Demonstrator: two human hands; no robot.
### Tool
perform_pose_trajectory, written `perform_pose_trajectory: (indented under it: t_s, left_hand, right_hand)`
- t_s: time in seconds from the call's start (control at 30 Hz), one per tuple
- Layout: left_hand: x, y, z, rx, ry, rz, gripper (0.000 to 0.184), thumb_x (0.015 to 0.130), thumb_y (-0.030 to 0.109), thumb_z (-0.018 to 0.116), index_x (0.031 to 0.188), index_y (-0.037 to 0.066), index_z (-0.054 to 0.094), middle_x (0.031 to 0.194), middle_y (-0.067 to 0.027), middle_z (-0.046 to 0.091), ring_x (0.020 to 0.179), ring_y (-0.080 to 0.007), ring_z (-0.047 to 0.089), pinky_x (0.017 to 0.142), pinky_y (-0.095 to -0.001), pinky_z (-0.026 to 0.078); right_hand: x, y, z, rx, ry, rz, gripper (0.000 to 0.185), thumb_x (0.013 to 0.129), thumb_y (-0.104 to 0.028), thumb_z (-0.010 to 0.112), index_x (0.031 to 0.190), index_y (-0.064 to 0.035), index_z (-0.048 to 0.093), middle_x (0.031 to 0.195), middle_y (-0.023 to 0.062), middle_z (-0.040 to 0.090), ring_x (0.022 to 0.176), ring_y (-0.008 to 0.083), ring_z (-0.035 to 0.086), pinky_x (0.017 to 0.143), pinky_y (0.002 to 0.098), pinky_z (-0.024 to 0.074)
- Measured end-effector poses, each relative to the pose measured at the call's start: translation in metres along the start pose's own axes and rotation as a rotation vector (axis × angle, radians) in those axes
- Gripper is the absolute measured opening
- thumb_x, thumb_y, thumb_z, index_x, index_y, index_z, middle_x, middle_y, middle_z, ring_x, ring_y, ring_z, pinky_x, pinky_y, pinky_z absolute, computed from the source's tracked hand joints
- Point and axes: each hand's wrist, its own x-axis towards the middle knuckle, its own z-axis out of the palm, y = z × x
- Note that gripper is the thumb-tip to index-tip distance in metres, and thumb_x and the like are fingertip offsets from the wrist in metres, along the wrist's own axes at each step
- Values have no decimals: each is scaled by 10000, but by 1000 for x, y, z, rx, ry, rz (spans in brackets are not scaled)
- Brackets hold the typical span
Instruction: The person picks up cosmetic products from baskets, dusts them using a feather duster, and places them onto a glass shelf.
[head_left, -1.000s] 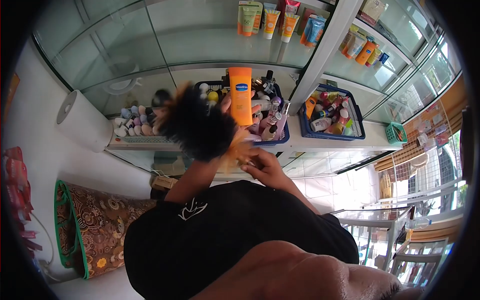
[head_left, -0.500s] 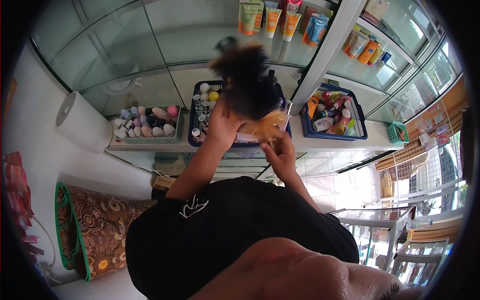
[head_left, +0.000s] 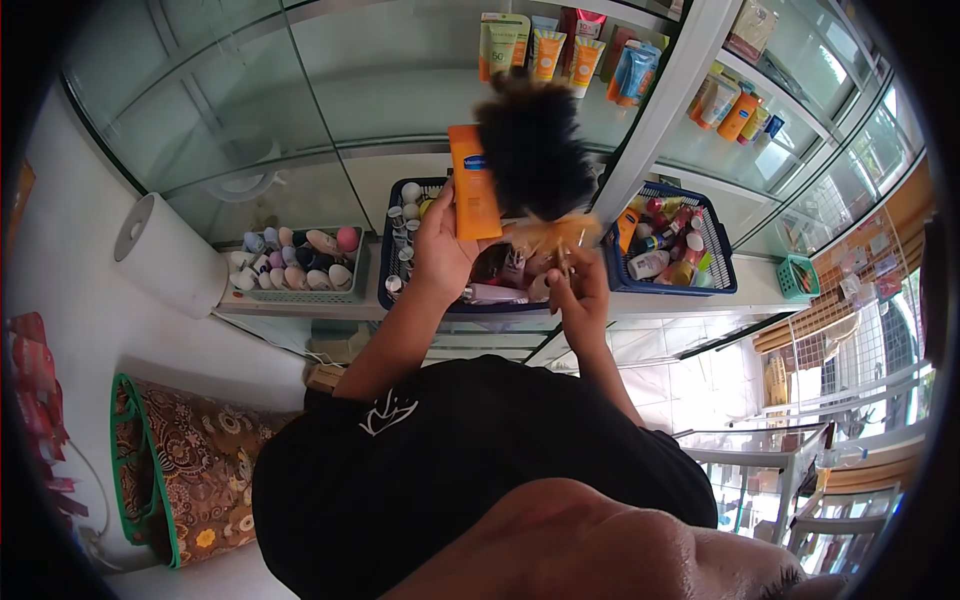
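My left hand (head_left: 443, 243) is closed round an orange lotion tube (head_left: 476, 190) with a blue label, held upright above a dark blue basket (head_left: 385, 275). In my right hand (head_left: 582, 290) is the thin handle of a feather duster (head_left: 535, 145), its dark plumes pointing up and its tan feathers near my fingers. The dark plumes are close to the tube's right edge; whether they touch it I cannot tell. Bottles and a pale pink tube (head_left: 496, 295) lie in the basket under my hands, partly hidden by them.
At left, a green basket (head_left: 300, 296) holds several small bottles, beside a white cylinder (head_left: 165, 250). A second blue basket (head_left: 725, 275) of toiletries stands right, near a small green basket (head_left: 797, 278). Glass shelves behind carry sunscreen tubes (head_left: 503, 45). A metal upright (head_left: 655, 125) divides the case.
The duster has swung to the right, off the orange tube, which now shows clearly in my left hand. My right hand has shifted slightly right as well.
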Motion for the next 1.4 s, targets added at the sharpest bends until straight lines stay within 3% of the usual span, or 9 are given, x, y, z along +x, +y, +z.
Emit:
perform_pose_trajectory:
  t_s: [0.33,0.47,0.7,0.97,1.03,1.1,1.23,1.3,1.4]
  left_hand:
    - [5,-5,-10,-2,-19,31,532,1006,419,358,1447,121,350,1417,-121,448,1286,-306,468,1031,-532,425]
    - [-6,-3,-18,66,-84,-27,524,1014,445,345,1452,157,341,1481,-76,376,1302,-351,450,1030,-488,427]
    - [-45,11,5,-20,110,7,477,993,376,376,1372,94,444,1311,-115,551,1188,-279,556,996,-505,453]
    - [-54,-3,-40,-54,60,25,529,1004,392,362,1433,83,368,1413,-144,462,1288,-309,477,1064,-529,395]
    - [-51,4,-22,447,-77,154,571,1003,443,366,1477,128,315,1500,-118,362,1344,-366,393,1087,-557,351]
    - [-53,20,-30,-14,-147,-118,585,995,484,380,1490,183,298,1550,-83,280,1344,-422,366,1083,-567,343]
    - [-59,2,-37,-74,-115,-8,587,980,502,401,1455,160,356,1501,-114,359,1321,-396,414,1067,-543,377]
    - [-68,5,-24,433,128,199,517,992,444,378,1387,116,440,1409,-133,476,1262,-341,497,1033,-505,426]
    - [-78,18,-3,-32,68,37,496,1000,375,357,1399,88,418,1403,-138,483,1242,-338,520,1020,-489,434]
  right_hand:
    - [-25,-4,22,-22,-358,46,412,912,5,622,1295,-23,476,1125,76,583,1080,135,562,933,275,432]
    - [-37,7,15,-105,-564,66,422,901,-4,644,1293,-30,488,1138,70,589,1052,119,571,915,264,445]
    - [-39,1,20,-14,13,-12,398,924,19,581,1288,-52,436,1068,88,613,568,25,433,472,171,338]
    - [-72,0,31,-88,-227,73,386,893,-6,654,1251,-59,517,988,52,628,823,121,603,716,252,474]
    - [-74,-1,34,-143,-436,-23,362,876,-23,685,1213,-51,555,987,62,647,830,111,607,719,249,474]
    - [-73,-6,34,-316,-597,-136,342,857,-41,714,1179,-37,597,1004,77,673,767,83,617,660,235,492]
    - [-80,-7,34,-199,-494,111,392,863,25,667,1222,-24,517,996,85,622,584,76,562,490,220,462]
    - [-77,-5,35,-138,-253,87,414,880,28,641,1264,-31,499,1039,99,629,569,65,547,477,211,450]
    - [-69,3,29,-35,12,35,428,904,28,599,1297,-47,449,1082,123,609,543,67,514,451,196,419]
